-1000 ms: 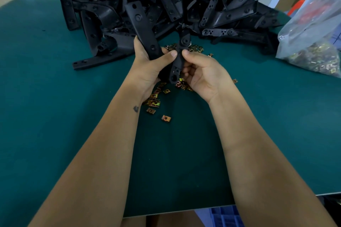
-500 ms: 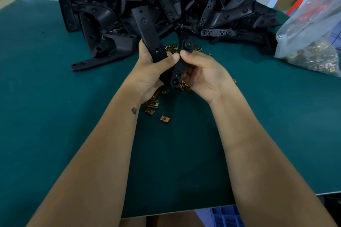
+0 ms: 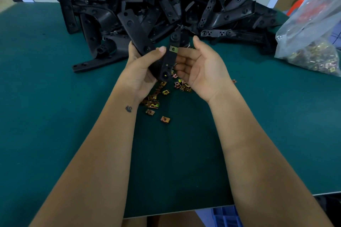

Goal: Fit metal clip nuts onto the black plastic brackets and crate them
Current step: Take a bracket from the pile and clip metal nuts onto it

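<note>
Black bracket (image 3: 167,61) gripped in left hand (image 3: 140,72), right hand (image 3: 199,68) beside (fingers relaxed)

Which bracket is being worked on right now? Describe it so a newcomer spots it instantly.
Start at the big pile of black brackets at the table's far edge, then come down to the left hand just before it. The held bracket is the only one off the table, wearing a brass clip nut.
</note>
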### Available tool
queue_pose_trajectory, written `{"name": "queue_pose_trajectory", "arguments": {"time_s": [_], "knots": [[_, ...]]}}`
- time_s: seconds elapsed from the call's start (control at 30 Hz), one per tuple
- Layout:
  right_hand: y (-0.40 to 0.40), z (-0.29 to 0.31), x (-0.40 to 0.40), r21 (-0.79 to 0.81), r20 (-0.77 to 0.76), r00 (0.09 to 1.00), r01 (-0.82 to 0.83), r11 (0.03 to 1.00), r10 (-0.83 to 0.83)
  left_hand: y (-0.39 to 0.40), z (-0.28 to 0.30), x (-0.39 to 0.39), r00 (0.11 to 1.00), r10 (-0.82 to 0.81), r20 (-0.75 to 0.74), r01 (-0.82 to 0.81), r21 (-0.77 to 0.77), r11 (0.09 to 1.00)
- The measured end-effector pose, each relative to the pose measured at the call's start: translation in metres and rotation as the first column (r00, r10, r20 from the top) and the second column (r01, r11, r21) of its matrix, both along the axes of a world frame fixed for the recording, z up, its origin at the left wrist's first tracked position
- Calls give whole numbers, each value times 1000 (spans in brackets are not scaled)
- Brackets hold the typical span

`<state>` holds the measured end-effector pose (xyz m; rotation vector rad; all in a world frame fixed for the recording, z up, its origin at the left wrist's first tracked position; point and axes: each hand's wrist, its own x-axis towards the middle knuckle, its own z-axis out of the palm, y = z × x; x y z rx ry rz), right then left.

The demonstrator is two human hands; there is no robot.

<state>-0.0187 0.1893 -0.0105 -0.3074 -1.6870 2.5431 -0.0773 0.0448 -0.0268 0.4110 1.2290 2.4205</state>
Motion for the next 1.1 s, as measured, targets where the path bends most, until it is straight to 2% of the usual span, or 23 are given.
{"name": "queue_pose_trajectory", "arguments": {"time_s": [0.13,0.23,0.3,0.37,0.43,0.47,0.6,0.77,0.83,0.97,1.1], "knots": [[-1,0,1,25,7,999,41,999,-41,1,-1,0,999,18,-26,-18,-1,1000],[2,2,1,148,-45,973,232,961,-228,1,-1,0,999,34,-32,-35,-15,999],[8,3,2,334,-51,914,395,856,-401,1,-1,-1,998,61,-12,-62,-14,998],[14,1,3,571,-50,829,482,665,-558,2,0,-1,996,91,24,-91,5,996],[23,-2,5,778,-55,760,440,449,-648,2,0,-1,993,107,54,-108,27,994],[27,-2,6,843,-30,748,375,385,-663,2,1,-2,992,112,66,-114,34,993],[31,-3,6,951,184,775,15,308,-605,2,2,-1,987,124,101,-129,46,991],[16,-8,1,978,157,904,-86,191,-397,2,3,1,983,116,143,-126,66,990],[12,-10,-1,983,126,929,-68,173,-349,2,2,1,983,113,144,-124,71,990],[10,-13,-2,945,-6,966,90,315,-258,1,1,-1,981,113,157,-125,68,990],[10,-14,-2,931,-70,972,144,335,-225,1,0,-3,974,136,182,-151,71,986]]}}
